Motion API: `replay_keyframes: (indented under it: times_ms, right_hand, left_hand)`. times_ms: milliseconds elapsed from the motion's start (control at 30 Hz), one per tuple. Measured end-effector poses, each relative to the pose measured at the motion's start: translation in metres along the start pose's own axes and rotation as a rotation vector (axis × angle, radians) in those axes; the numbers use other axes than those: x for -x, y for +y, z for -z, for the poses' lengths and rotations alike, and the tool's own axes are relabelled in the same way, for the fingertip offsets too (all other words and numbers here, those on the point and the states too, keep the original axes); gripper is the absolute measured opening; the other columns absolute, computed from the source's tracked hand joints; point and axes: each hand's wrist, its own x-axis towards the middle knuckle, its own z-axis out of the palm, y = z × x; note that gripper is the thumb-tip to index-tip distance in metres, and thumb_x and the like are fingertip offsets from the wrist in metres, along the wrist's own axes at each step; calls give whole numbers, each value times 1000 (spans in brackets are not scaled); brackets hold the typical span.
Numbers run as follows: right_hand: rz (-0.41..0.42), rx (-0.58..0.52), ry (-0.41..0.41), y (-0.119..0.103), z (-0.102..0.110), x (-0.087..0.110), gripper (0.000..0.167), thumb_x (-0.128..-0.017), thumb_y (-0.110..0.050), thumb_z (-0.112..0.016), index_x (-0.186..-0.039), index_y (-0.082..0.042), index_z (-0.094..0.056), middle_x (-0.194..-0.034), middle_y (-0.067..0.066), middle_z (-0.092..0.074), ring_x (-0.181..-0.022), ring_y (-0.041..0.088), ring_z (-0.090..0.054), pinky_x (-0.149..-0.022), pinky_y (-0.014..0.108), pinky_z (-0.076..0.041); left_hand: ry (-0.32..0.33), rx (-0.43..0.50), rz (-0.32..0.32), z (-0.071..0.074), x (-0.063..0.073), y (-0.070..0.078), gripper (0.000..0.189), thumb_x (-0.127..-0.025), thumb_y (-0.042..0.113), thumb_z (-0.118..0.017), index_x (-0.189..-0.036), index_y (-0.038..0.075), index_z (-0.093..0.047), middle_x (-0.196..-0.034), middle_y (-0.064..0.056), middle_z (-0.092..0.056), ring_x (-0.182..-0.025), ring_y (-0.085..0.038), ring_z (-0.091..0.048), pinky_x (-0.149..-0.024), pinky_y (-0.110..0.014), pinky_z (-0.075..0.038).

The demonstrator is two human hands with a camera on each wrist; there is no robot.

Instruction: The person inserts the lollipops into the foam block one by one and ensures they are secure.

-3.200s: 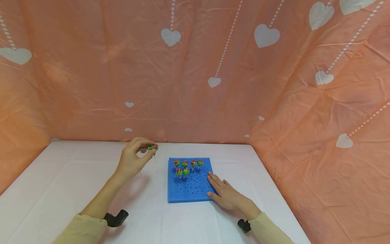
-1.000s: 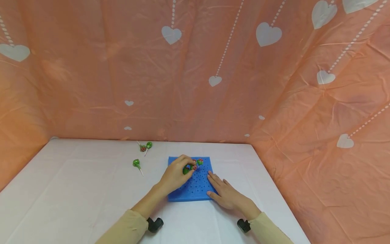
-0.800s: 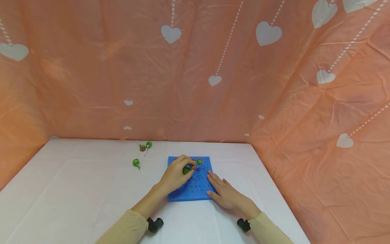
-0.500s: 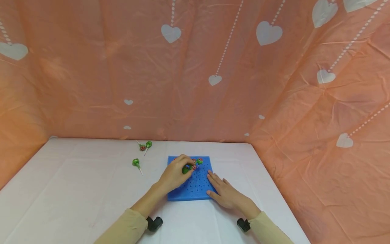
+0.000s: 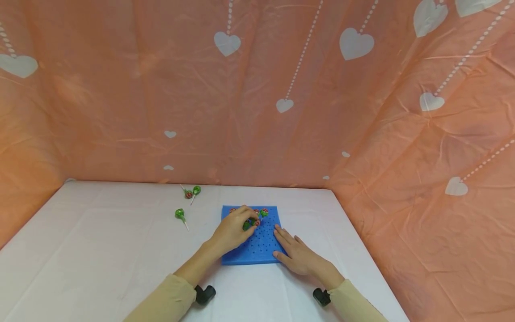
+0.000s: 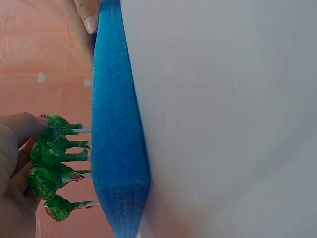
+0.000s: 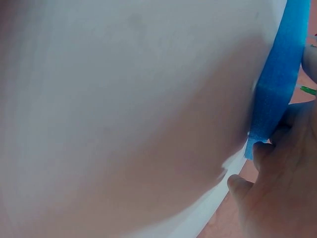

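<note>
A blue foam board [image 5: 251, 258] with rows of small holes lies on the white table. Several lollipops in green and red wrappers stand in its far part, such as the one at the right [image 5: 263, 212]. My left hand [image 5: 232, 230] is over the board and pinches a lollipop [image 5: 256, 222] between thumb and fingers, partly covering the others. In the left wrist view, the thumb lies on that lollipop's wrapped head [image 6: 52, 128], and its white stick reaches the foam. My right hand [image 5: 297, 257] rests with straight fingers on the board's right edge.
Three loose lollipops lie at the back left of the table: a red-green one [image 5: 188, 194], a green one [image 5: 196, 190] beside it, and another green one [image 5: 179, 213] nearer. An orange curtain [image 5: 257, 134] with white hearts hangs behind the table [image 5: 100, 250].
From the back left of the table, my left hand has moved right to the board with a lollipop. Over the last second it has hardly moved. The right hand has stayed put.
</note>
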Motion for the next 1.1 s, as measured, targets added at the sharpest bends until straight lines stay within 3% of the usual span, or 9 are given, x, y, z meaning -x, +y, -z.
replay_keyframes:
  times_ms: [533, 833, 1100]
  right_hand:
    - [9, 1, 1, 0, -1, 0, 73, -111, -47, -43, -164, -3, -22, -174, 11, -12, -159, 35, -16, -125, 63, -18]
    - [16, 3, -2, 2, -2, -1, 73, -111, -47, -43, -164, -3, -22, -174, 12, -13, -158, 36, -16, -124, 64, -19]
    - [-1, 2, 0, 0, -1, 0, 73, -110, -47, -44, -164, -4, -23, -174, 11, -13, -159, 35, -16, -125, 63, -18]
  left_hand:
    - [-58, -15, 28, 3, -3, 2, 20, -89, 7, -83, -106, 12, -75, -112, -5, -71, -111, -27, -70, -97, -42, -59]
    - [-70, -46, 30, 3, -1, 3, 25, -90, 9, -82, -114, 11, -74, -117, -6, -69, -114, -28, -69, -97, -44, -58]
    - [-8, -60, -10, 10, 0, 0, 29, -94, 16, -79, -122, 10, -73, -117, -3, -71, -112, -25, -70, -94, -42, -60]
